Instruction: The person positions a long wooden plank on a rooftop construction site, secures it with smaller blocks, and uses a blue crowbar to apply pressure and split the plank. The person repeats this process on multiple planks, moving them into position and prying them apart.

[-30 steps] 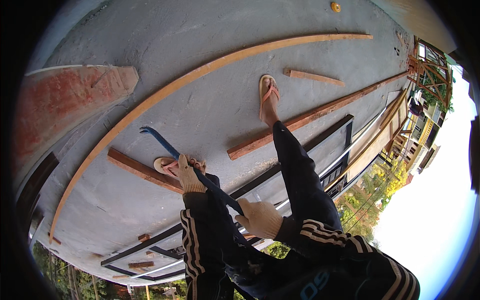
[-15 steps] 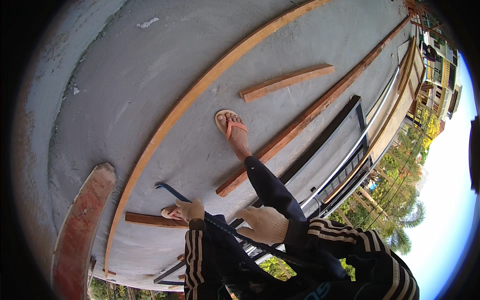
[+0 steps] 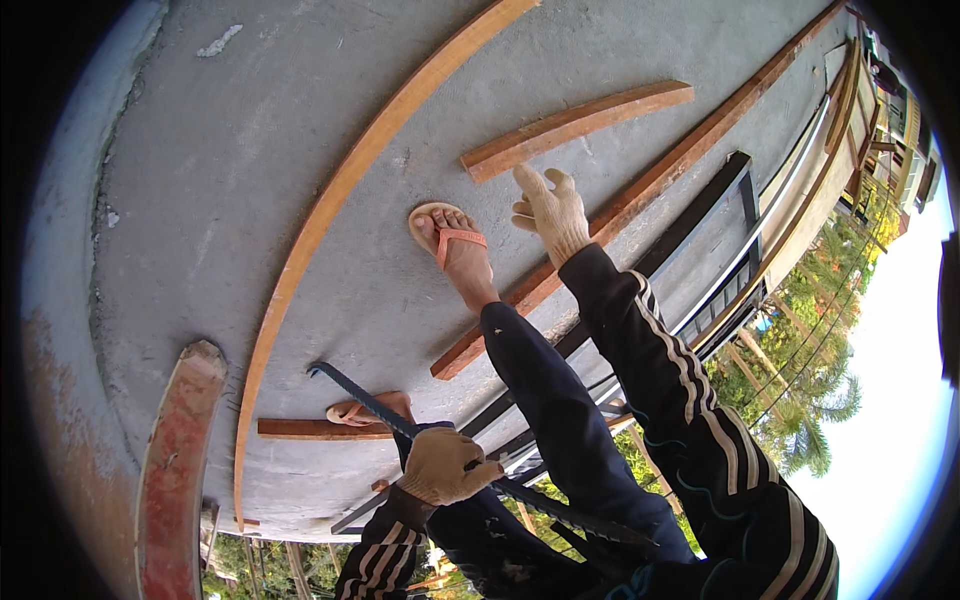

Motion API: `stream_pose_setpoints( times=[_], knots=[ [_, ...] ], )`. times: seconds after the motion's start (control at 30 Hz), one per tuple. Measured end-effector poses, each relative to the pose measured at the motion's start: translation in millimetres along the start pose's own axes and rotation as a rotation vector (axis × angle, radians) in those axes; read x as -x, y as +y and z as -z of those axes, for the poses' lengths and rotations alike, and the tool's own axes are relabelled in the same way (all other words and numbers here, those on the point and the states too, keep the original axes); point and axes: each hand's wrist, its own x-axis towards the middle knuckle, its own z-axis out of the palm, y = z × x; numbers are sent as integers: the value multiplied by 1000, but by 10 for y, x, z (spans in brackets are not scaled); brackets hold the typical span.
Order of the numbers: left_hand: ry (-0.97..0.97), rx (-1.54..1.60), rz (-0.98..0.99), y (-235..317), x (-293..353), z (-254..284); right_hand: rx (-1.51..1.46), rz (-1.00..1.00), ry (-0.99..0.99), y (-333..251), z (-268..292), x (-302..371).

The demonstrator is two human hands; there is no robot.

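Note:
My left hand (image 3: 447,468), in a cream knitted glove, is wrapped round a dark blue ribbed crowbar (image 3: 362,396). The bar's hooked end points up and left over the floor, while its other end runs down past my legs. Also gloved, my right hand (image 3: 555,215) stretches forward with its fingers apart and nothing in them. Its fingertips are beside the near end of a short wooden beam (image 3: 580,127), which lies on the concrete; I cannot tell whether they touch it. Beneath my right wrist runs a long reddish timber (image 3: 640,195).
A long curved-looking wooden strip (image 3: 300,255) crosses the grey concrete floor (image 3: 230,150). At left is a red-stained plank (image 3: 180,470). My sandalled foot (image 3: 455,245) stands between timbers; another short timber (image 3: 315,429) lies by the other foot. Black metal frames (image 3: 690,220) lie right.
My right hand has left its place near the crowbar and reached forward to the short beam, fingers spread. My left hand, still round the bar, has shifted right and nearer to me.

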Motion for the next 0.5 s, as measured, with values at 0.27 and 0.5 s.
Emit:
stream_pose_setpoints(
  times=[0.27, 0.5],
  knots=[
    [90, -98, -232, -10, 62, -113, -386, -181, 400, 147, -199, -1526],
    [98, -122, -192, 7, 82, -124, -404, 28, -202, 572, 705, -600]
  ],
)
